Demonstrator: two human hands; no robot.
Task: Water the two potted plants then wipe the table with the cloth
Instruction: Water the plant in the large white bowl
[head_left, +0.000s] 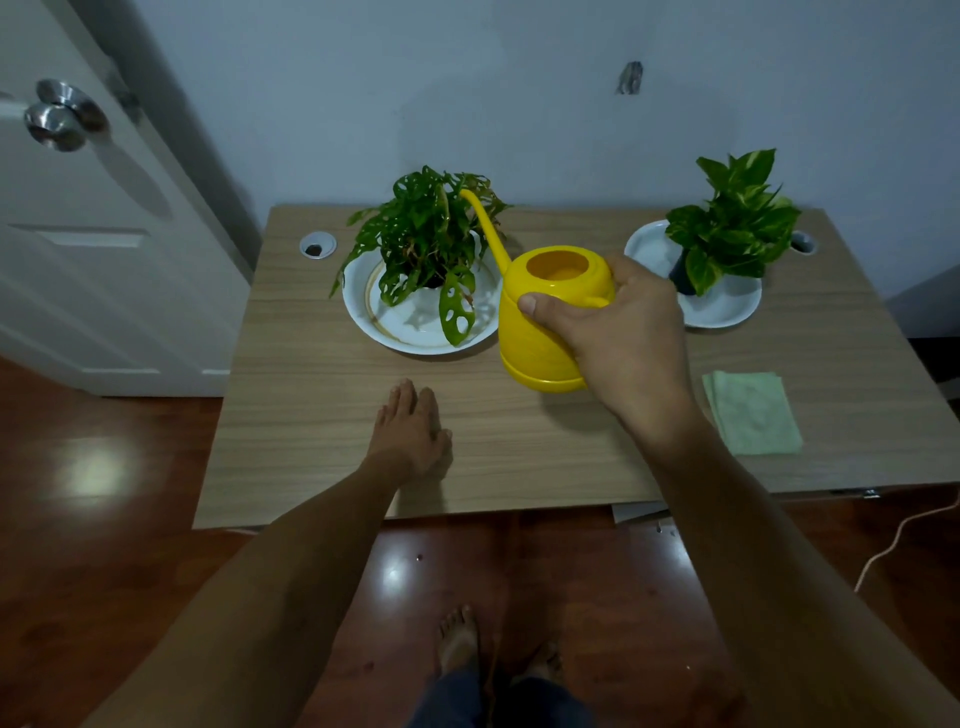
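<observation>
Our hands sit apart over the wooden desk (311, 415): our right hand (618, 332) curls round the handle side of a yellow watering can (540, 322), thumb lying across its upper shoulder, and holds it just clear of the desk top near the middle. We see the can's open top facing us and its long thin spout (483, 228) rising away to the left, the tip reaching in among the leaves of the left plant. Our left hand (410, 431) rests flat on the desk near the front edge, fingers straight and close together, holding nothing

On the left, the holey-leaved potted plant (426, 234) stands in a white dish (358, 301), just beside the can. On the right, a pothos with variegated leaves (737, 218) stands in a dark pot (680, 275) on a white plate (727, 312), behind our right wrist. A folded pale green cloth (753, 413) lies flat on the desk to the right of our right forearm, near the front edge

Two round cable holes (318, 245) sit at the back corners. A white door with a metal knob (62, 117) stands to the left, and our bare feet (460, 639) show on the glossy wooden floor (104, 467)
</observation>
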